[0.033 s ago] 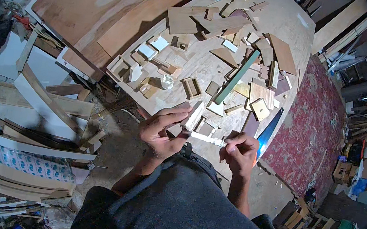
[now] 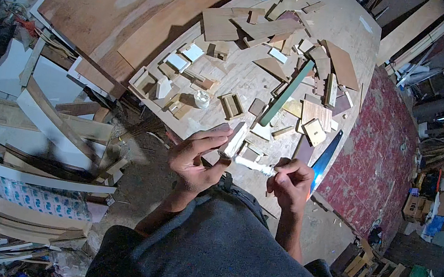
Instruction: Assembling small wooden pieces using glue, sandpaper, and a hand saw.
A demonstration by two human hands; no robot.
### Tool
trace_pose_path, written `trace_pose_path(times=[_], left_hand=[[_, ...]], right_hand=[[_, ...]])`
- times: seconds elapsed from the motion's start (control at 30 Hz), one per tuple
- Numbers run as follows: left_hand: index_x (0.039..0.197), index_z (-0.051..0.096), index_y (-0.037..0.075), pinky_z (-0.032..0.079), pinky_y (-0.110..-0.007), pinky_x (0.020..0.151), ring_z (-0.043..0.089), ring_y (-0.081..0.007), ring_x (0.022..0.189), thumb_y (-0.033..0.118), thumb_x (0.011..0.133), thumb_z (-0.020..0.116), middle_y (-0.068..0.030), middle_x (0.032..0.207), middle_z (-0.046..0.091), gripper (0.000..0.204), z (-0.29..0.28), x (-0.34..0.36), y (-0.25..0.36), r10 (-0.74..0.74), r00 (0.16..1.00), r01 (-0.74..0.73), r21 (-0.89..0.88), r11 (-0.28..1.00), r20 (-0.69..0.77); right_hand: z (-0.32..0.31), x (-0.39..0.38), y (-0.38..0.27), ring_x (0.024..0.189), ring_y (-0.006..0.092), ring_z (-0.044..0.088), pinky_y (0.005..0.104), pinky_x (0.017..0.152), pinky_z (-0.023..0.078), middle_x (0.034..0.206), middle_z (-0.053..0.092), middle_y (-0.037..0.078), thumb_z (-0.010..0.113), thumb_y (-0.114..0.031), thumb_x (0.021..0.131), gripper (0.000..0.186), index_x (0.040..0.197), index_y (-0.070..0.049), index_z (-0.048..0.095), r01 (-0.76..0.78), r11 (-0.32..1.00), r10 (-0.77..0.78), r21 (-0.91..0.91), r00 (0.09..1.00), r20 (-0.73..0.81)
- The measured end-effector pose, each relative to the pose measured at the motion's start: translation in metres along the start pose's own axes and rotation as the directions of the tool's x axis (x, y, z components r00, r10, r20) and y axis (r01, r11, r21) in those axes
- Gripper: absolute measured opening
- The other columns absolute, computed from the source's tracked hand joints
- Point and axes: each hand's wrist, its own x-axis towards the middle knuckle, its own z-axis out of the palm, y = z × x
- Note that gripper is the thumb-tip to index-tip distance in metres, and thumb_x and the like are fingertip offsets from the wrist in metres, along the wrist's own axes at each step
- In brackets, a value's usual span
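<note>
My left hand (image 2: 197,157) is closed round a small wooden piece (image 2: 235,139) with a pale, whitish edge, held up near my body. In my right hand (image 2: 290,182) a thin white-coated stick (image 2: 255,166) is pinched between thumb and fingers. It points left, its tip close to the lower end of the wooden piece; whether they touch I cannot tell. Beyond my hands, an open jar of white stuff (image 2: 201,99) stands on the wooden table (image 2: 179,123). A small open wooden frame (image 2: 232,106) lies to the jar's right, and another (image 2: 251,153) is just behind the stick.
Wood offcuts cover much of the table, with a long green strip (image 2: 287,93) among them. A blue-bladed handsaw (image 2: 325,159) lies at the right edge. Large boards (image 2: 132,9) lean at the far left. Scrap panels and strips (image 2: 51,116) pile up on the left floor.
The white-coated stick has shifted slightly to the right, its tip drawing away from my left thumb. My left hand and the wooden piece have hardly moved.
</note>
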Motion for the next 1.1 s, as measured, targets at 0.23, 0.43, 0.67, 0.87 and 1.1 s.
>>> trace_pose_path(times=[0.23,0.43,0.67,0.87,1.1], left_hand=[[0.105,0.062,-0.005,0.054,-0.035,0.090,0.068,-0.0281,0.103,-0.007,0.070,0.075,-0.0223,0.110,0.067,0.037,-0.004,-0.002,-0.005,0.001,0.998,-0.003,0.026,1.000,0.070],[0.102,0.066,-0.004,0.057,-0.036,0.086,0.070,-0.0288,0.100,-0.007,0.067,0.074,-0.0190,0.102,0.071,0.036,0.001,0.001,-0.002,-0.041,0.999,0.040,-0.034,0.999,-0.003],[0.101,0.067,-0.003,0.057,-0.036,0.086,0.071,-0.0280,0.098,-0.005,0.066,0.076,-0.0176,0.102,0.071,0.036,-0.001,-0.003,-0.004,-0.031,0.999,0.031,0.003,1.000,0.022],[0.110,0.059,-0.005,0.055,-0.031,0.085,0.065,-0.0267,0.105,-0.013,0.072,0.072,-0.0266,0.117,0.063,0.042,-0.008,-0.005,-0.005,0.007,0.985,-0.008,0.002,1.000,0.171],[0.101,0.067,-0.002,0.057,-0.036,0.086,0.071,-0.0272,0.097,-0.004,0.067,0.076,-0.0157,0.102,0.072,0.036,-0.002,-0.004,0.001,-0.031,0.999,0.028,0.058,0.998,0.044]], right_hand=[[0.000,0.009,0.003,0.048,0.0128,0.056,0.0247,0.039,0.041,0.069,0.062,0.011,0.070,-0.006,0.087,0.010,0.085,0.003,0.065,-0.032,0.999,0.035,0.029,0.992,-0.120],[0.003,0.006,-0.001,0.049,0.0127,0.057,0.0238,0.039,0.041,0.071,0.064,0.012,0.072,-0.007,0.086,0.012,0.085,0.003,0.065,-0.103,0.994,0.102,-0.022,0.994,-0.035],[-0.005,0.008,0.006,0.047,0.0124,0.055,0.0245,0.037,0.039,0.069,0.062,0.011,0.073,-0.009,0.086,0.014,0.085,0.002,0.064,-0.003,0.995,0.007,0.096,0.999,-0.048],[-0.003,0.010,0.003,0.047,0.0120,0.055,0.0240,0.039,0.040,0.069,0.063,0.010,0.072,-0.006,0.087,0.012,0.084,0.002,0.064,-0.046,0.999,0.046,-0.008,0.996,-0.080],[-0.002,0.003,-0.006,0.051,0.0129,0.060,0.0226,0.040,0.041,0.071,0.064,0.011,0.073,-0.006,0.085,0.011,0.084,0.003,0.065,-0.101,0.995,0.100,-0.020,0.995,-0.004]])
